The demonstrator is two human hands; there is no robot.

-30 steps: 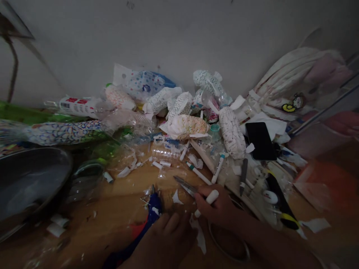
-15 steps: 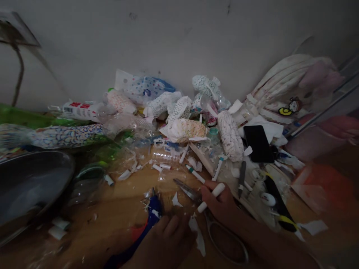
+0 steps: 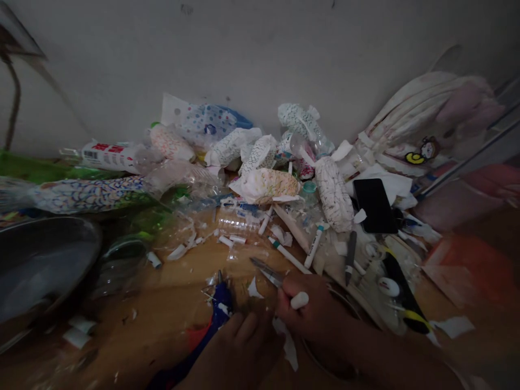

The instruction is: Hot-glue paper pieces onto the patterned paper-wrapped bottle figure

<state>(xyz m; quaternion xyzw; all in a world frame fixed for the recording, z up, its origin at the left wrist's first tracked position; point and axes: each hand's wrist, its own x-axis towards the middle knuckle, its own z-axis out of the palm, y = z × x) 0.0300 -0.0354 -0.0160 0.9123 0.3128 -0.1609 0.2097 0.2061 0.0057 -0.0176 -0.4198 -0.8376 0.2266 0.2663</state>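
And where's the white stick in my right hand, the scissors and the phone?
White stick [image 3: 299, 300]: head view, on its exposed end.
Scissors [image 3: 267, 272]: head view, on the blades.
Phone [image 3: 374, 207]: head view, mid-screen.

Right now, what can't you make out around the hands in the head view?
All in the head view:
Scissors: pivot hidden by the right hand.
White cylinder: only one end shows; the right hand covers the rest.
Left hand: anything under it is hidden by the hand itself.
Blue tool: partly covered by the left hand.
Round vessel: cut off by the left edge.
Bottle label: print too blurred to read.
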